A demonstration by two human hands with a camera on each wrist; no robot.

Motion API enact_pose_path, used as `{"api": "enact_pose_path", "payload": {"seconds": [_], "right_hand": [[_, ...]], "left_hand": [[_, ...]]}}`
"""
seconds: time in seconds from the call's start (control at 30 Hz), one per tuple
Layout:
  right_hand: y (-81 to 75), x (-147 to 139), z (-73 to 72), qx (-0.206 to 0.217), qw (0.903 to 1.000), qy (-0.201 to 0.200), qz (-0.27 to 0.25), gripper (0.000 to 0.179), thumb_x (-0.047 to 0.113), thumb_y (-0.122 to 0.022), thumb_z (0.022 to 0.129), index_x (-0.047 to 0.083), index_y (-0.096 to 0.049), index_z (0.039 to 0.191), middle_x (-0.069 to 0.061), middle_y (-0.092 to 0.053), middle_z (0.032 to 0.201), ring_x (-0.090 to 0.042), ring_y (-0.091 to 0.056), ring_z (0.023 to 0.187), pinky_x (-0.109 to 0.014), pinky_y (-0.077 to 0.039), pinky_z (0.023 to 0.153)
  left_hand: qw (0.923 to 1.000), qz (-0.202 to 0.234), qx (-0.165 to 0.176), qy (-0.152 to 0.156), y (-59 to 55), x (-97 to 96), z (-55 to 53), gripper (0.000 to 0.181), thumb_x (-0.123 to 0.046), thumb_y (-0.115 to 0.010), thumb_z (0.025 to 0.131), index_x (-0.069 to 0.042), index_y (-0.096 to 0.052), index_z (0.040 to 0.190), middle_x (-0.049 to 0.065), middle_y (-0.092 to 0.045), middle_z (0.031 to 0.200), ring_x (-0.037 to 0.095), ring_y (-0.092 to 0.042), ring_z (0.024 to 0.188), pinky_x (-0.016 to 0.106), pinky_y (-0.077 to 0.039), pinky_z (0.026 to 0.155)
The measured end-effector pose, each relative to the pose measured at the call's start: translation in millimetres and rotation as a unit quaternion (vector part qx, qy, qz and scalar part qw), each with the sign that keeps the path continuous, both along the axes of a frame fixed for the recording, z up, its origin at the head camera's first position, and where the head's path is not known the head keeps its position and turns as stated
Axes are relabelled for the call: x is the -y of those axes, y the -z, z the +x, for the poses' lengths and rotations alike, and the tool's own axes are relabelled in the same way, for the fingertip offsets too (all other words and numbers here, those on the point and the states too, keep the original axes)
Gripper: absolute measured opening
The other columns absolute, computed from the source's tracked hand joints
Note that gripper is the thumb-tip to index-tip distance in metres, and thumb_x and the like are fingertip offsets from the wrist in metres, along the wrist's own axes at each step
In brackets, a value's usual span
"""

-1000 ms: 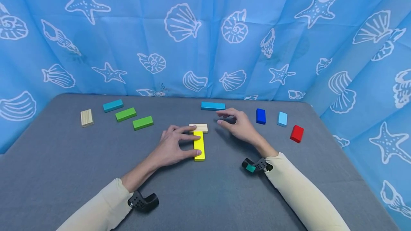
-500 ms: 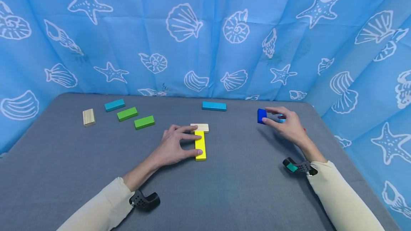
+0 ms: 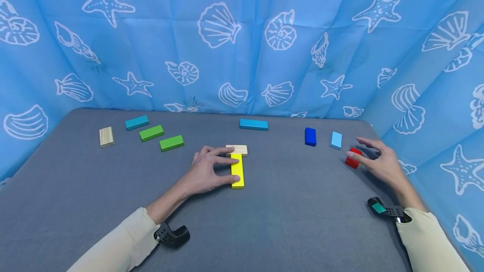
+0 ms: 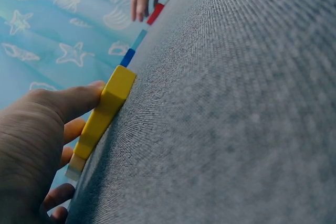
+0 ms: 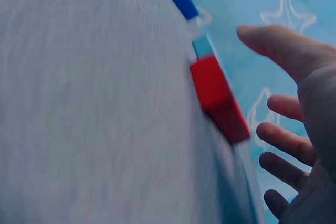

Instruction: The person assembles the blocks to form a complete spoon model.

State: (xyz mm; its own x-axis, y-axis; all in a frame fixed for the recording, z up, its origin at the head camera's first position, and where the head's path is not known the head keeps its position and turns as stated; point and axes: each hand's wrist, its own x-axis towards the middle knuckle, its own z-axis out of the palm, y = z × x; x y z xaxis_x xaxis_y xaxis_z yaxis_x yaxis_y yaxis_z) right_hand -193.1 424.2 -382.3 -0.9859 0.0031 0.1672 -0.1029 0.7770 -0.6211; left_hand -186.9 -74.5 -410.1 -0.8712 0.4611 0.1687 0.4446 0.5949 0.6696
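Observation:
My left hand [image 3: 206,170] rests its thumb and straight fingers on a long yellow block [image 3: 237,171] and on the pale wooden block [image 3: 242,150] lying across its far end. The left wrist view has the thumb lying on the side of the yellow block [image 4: 107,103]. Over at the right, my right hand [image 3: 382,163] hovers just above a red block [image 3: 353,158], its thumb overlapping it in the head view. In the right wrist view a gap shows between the spread fingers and the red block [image 5: 218,95].
A light blue block [image 3: 335,140] and a dark blue block [image 3: 310,137] lie left of the red one. Farther back is a long teal block [image 3: 253,124]. At the left lie two green blocks [image 3: 172,143], another teal block [image 3: 137,122] and a wooden block [image 3: 106,137]. A blue curtain [image 3: 242,53] hangs behind.
My right hand has moved rightward, from near the centre, past the dark blue block, to above the red block. The left hand has stayed on the yellow and wooden blocks.

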Motion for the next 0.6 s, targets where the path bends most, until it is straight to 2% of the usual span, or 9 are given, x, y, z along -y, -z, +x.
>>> {"api": "enact_pose_path", "payload": {"seconds": [0.13,0.37,0.6], "right_hand": [[4.5,-10,4.3,0.016,0.9999,0.001,0.001,0.07,0.033,-0.07,0.096,-0.003,-0.043,0.15,-0.034,-0.042,0.146,-0.055,-0.032,0.132,-0.076,-0.029,0.095],[9.8,-17,6.0,0.044,0.999,-0.001,0.002,0.076,0.035,-0.071,0.096,-0.001,-0.037,0.154,-0.036,-0.035,0.151,-0.06,-0.026,0.135,-0.079,-0.02,0.1],[9.4,-16,7.4,0.074,0.9971,0.005,0.013,0.08,0.041,-0.07,0.095,0.002,-0.035,0.156,-0.037,-0.03,0.152,-0.06,-0.025,0.136,-0.079,-0.02,0.099]], "left_hand": [[1.0,0.001,0.003,0.001,-0.8,0.0,0.1,0.046,-0.046,-0.083,0.082,-0.026,-0.075,0.124,-0.008,-0.052,0.149,0.027,-0.04,0.128,0.053,-0.029,0.094],[1.0,0.0,0.007,0.002,-1.2,0.4,0.6,0.047,-0.045,-0.083,0.083,-0.026,-0.075,0.125,-0.008,-0.051,0.15,0.027,-0.039,0.129,0.053,-0.029,0.094],[1.0,-0.001,0.006,0.001,-1.6,1.0,1.1,0.047,-0.045,-0.082,0.083,-0.026,-0.074,0.125,-0.009,-0.051,0.15,0.026,-0.04,0.128,0.051,-0.029,0.093]]}}
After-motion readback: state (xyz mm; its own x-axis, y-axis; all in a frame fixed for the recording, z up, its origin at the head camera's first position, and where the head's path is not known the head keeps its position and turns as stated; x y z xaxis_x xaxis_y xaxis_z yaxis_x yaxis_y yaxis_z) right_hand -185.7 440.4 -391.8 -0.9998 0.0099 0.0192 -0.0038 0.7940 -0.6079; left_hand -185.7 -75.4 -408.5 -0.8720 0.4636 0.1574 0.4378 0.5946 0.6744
